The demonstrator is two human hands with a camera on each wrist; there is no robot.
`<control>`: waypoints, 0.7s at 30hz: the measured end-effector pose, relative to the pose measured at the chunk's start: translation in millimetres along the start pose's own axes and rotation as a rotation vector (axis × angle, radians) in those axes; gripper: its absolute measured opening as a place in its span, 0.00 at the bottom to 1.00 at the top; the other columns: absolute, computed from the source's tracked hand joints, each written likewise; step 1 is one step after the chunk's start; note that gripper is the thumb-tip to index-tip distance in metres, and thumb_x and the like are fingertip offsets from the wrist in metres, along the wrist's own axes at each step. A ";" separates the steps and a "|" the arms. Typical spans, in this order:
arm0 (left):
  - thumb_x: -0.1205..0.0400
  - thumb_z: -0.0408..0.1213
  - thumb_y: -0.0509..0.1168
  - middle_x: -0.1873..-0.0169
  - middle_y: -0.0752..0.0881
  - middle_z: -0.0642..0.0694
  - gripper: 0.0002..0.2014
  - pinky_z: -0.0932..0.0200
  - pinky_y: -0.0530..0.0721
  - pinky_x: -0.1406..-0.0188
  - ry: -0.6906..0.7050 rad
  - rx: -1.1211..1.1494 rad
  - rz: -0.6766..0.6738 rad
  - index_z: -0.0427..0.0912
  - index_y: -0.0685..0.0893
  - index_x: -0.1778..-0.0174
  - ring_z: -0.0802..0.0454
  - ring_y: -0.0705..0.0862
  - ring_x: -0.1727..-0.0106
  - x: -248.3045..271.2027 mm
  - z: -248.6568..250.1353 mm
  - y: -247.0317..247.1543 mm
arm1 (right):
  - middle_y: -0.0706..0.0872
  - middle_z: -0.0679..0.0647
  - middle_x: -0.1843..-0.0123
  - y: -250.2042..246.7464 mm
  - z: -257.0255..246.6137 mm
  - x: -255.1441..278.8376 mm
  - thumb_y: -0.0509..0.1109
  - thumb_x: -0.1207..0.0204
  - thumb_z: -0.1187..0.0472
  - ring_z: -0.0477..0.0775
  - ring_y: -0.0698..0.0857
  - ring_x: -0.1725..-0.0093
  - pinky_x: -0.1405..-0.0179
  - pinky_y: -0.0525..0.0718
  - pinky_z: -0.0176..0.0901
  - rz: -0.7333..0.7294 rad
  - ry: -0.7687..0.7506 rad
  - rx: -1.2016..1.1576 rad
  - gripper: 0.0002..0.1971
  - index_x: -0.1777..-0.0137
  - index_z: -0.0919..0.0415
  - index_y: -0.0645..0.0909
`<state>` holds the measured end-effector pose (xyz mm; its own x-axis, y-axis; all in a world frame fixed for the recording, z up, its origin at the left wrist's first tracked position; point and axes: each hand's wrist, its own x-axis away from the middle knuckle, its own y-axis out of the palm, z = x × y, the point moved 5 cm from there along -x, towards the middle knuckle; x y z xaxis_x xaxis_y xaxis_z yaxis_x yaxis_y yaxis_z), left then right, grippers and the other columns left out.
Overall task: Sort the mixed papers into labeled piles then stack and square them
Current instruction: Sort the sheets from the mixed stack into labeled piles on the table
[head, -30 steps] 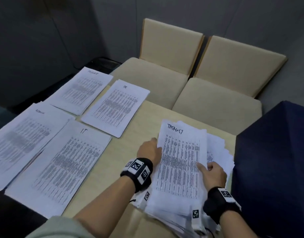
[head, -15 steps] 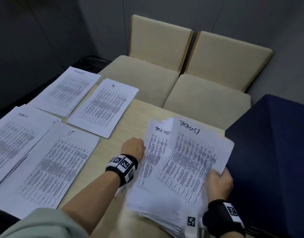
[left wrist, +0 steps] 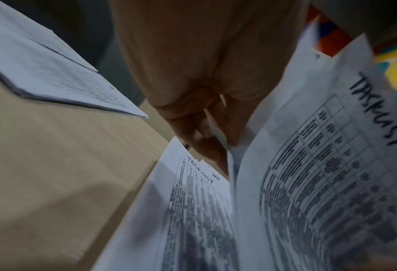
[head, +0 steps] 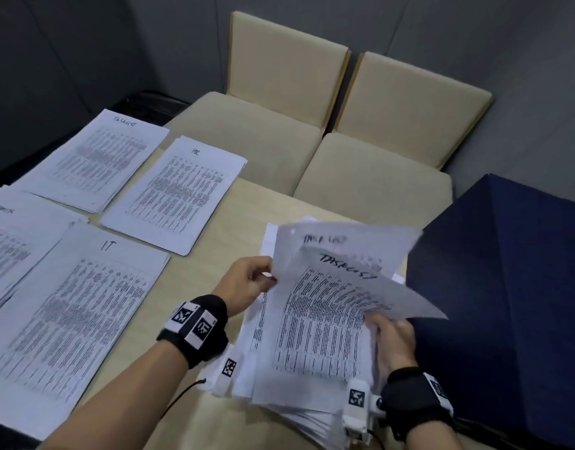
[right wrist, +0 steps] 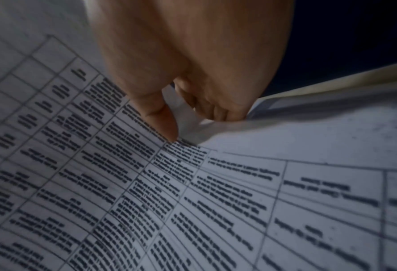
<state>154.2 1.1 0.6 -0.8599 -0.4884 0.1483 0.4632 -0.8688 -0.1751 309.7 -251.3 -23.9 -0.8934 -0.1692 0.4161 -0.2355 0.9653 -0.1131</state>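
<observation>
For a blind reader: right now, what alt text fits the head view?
Both hands lift sheets headed TASKLIST off a messy pile: left hand pinches one edge, right hand the other. Four sorted piles lie left on the table.

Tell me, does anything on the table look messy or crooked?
Yes. The unsorted white paper stack near the beige table's front edge is fanned out, edges uneven. The left hand and right hand hold curled sheets lifted off it. The far-left pile also looks splayed; the IT pile lies neat.
</observation>
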 end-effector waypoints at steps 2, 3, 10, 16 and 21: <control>0.25 0.33 0.69 0.55 0.90 0.39 0.10 0.52 0.85 0.54 -0.044 -0.112 0.048 0.39 0.88 0.49 0.52 0.85 0.62 -2.3 -8.3 -1.2 | 0.92 0.58 0.54 0.4 1.9 1.3 0.72 0.31 0.76 0.57 0.89 0.53 0.46 0.84 0.48 -0.011 -0.037 -0.028 0.09 0.53 0.66 0.87; 0.23 0.33 0.70 0.52 0.89 0.44 0.09 0.55 0.86 0.54 -0.075 -0.191 0.151 0.42 0.87 0.48 0.52 0.86 0.60 -3.1 -12.2 -6.1 | 0.92 0.57 0.53 1.0 1.5 3.4 0.72 0.31 0.77 0.57 0.89 0.52 0.45 0.84 0.47 -0.021 -0.045 -0.048 0.11 0.53 0.65 0.88; 0.27 0.42 0.78 0.68 0.83 0.50 0.13 0.62 0.72 0.71 -0.381 -0.502 0.324 0.42 0.81 0.65 0.50 0.81 0.65 -3.2 -33.9 -17.4 | 0.86 0.55 0.56 -3.4 2.2 8.7 0.70 0.27 0.76 0.56 0.84 0.53 0.53 0.80 0.45 0.078 -0.040 -0.009 0.11 0.51 0.61 0.81; 0.15 0.49 0.64 0.76 0.76 0.47 0.20 0.58 0.67 0.74 -0.188 -0.962 0.161 0.41 0.79 0.69 0.48 0.75 0.72 -14.2 -10.9 -14.4 | 0.89 0.51 0.63 -2.0 17.4 3.8 0.70 0.27 0.68 0.48 0.84 0.67 0.65 0.82 0.39 0.072 0.088 -0.068 0.04 0.59 0.61 0.86; 0.12 0.59 0.48 0.70 0.79 0.49 0.25 0.59 0.75 0.68 -0.090 -1.288 0.059 0.48 0.80 0.63 0.48 0.78 0.70 -9.6 13.9 -13.6 | 0.90 0.60 0.62 0.1 17.4 5.4 0.74 0.42 0.61 0.60 0.88 0.61 0.57 0.84 0.52 0.019 0.129 -0.089 0.11 0.59 0.64 0.86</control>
<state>159.2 16.4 15.1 -0.8047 -0.5706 0.1640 -0.0825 -0.1662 -0.9826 298.2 -255.6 -37.4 -0.8397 -0.1289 0.5275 -0.1788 0.9829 -0.0445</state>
